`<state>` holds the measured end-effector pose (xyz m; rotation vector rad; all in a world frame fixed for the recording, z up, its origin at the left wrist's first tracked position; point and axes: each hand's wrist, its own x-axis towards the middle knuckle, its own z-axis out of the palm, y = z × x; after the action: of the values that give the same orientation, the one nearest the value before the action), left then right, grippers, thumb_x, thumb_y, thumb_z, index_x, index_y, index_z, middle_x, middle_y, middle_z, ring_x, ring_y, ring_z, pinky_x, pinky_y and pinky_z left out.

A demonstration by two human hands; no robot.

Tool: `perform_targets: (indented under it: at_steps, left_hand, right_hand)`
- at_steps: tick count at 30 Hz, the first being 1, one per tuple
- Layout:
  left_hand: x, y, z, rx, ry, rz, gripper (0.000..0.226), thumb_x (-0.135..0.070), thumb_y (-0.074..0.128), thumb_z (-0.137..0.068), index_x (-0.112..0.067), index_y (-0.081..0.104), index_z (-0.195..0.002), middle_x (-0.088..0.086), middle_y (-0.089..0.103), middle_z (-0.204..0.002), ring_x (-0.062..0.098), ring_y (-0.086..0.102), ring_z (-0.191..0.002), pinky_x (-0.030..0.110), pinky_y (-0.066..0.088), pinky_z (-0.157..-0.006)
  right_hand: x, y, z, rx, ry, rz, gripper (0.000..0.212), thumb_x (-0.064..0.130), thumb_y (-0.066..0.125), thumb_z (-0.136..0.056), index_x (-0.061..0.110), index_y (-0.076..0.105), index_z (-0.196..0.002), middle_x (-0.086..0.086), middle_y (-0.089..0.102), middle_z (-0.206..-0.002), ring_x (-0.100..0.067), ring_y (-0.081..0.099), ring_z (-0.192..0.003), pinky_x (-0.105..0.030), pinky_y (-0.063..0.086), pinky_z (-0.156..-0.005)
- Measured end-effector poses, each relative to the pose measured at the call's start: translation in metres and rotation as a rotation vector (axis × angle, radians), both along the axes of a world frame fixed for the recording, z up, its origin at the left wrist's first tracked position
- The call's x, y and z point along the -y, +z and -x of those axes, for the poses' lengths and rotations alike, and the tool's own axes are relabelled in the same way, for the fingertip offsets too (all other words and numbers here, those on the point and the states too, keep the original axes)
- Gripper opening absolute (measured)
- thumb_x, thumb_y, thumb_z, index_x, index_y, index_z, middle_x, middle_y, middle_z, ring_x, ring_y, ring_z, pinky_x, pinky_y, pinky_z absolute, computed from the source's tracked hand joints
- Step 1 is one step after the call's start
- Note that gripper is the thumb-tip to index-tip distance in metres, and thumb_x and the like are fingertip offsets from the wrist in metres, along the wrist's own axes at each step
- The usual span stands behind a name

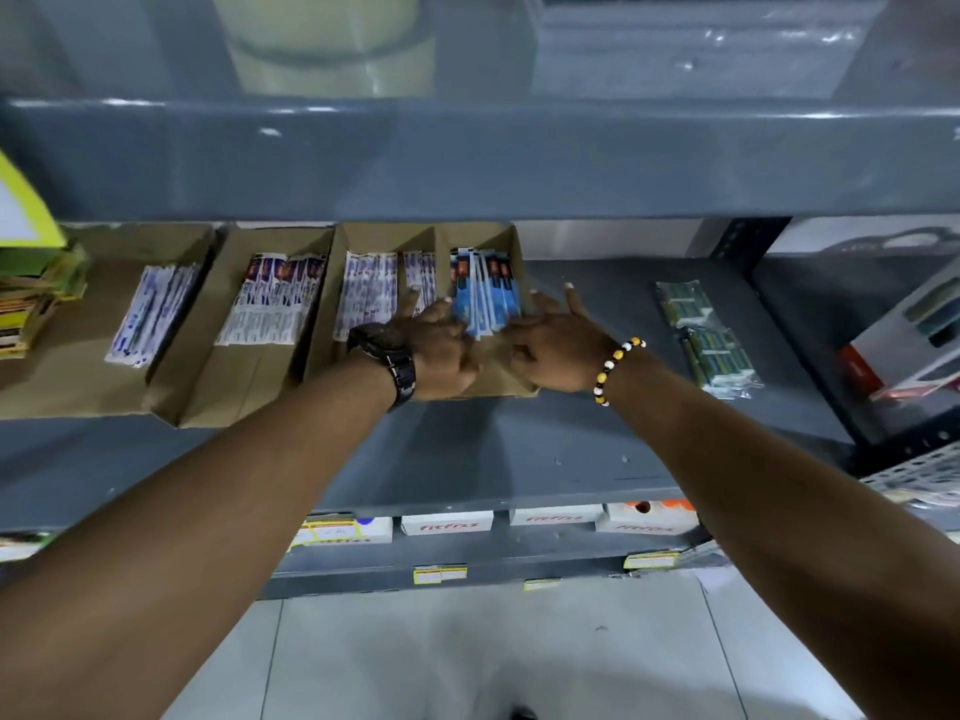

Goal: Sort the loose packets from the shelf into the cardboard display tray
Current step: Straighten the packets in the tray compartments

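Several brown cardboard display trays stand side by side on the grey shelf; the rightmost tray (511,241) holds a bundle of blue packets (485,291). My left hand (441,350), with a black watch on the wrist, and my right hand (558,345), with a beaded bracelet, both meet at the near end of the blue packets and pinch them with the fingertips. The compartment to the left holds white-and-purple packets (366,293). Another tray holds white packets with dark tops (272,298), and the far-left tray holds blue-striped white packets (150,314).
Green packets in clear wrap (709,337) lie loose on the shelf (597,444) to the right. Yellow-green boxes (31,283) are stacked at far left. An upper shelf lip (467,158) overhangs the trays. White boxes (449,524) sit on the shelf below.
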<state>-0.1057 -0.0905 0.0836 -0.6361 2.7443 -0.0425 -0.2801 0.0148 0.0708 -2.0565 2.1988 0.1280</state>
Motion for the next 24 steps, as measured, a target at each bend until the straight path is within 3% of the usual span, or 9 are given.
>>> perform_targets:
  at_steps: [8,15,18,24]
  left_hand:
    - [0.005,-0.015,0.016,0.075,0.006,0.049,0.07,-0.059,0.004,-0.086,-0.038,0.03,-0.148,-0.007,0.033,-0.16,0.026,-0.003,-0.152,0.059,-0.015,-0.114]
    - [0.006,-0.014,0.022,0.058,0.005,0.047,0.07,-0.064,0.001,-0.085,-0.046,0.011,-0.152,-0.008,0.025,-0.164,0.03,-0.009,-0.153,0.058,-0.02,-0.112]
    - [0.008,-0.016,0.019,0.011,-0.01,0.052,0.072,-0.065,0.0,-0.084,-0.044,0.016,-0.151,-0.008,0.028,-0.162,0.031,-0.005,-0.152,0.058,-0.019,-0.113]
    - [0.015,-0.019,0.016,0.016,0.023,0.048,0.066,-0.065,0.01,-0.084,-0.043,0.036,-0.14,-0.008,0.034,-0.159,0.034,-0.001,-0.152,0.067,-0.008,-0.115]
  right_hand:
    - [0.015,-0.006,0.011,-0.076,0.022,-0.049,0.051,0.05,0.028,-0.09,0.032,0.066,-0.119,0.01,0.059,-0.135,-0.032,0.009,-0.151,-0.068,-0.015,-0.11]
    - [0.022,-0.009,0.009,-0.134,0.018,-0.086,0.057,0.06,0.025,-0.086,0.035,0.07,-0.11,0.011,0.061,-0.132,-0.031,0.009,-0.151,-0.069,-0.016,-0.107]
    - [0.023,-0.006,0.013,-0.141,0.018,-0.081,0.065,0.065,0.021,-0.085,0.032,0.069,-0.115,0.01,0.061,-0.133,-0.032,0.011,-0.15,-0.069,-0.014,-0.109]
    - [0.024,-0.003,0.015,-0.111,0.029,-0.03,0.06,0.059,0.026,-0.09,0.026,0.069,-0.117,0.01,0.062,-0.131,-0.032,0.014,-0.15,-0.071,-0.009,-0.111]
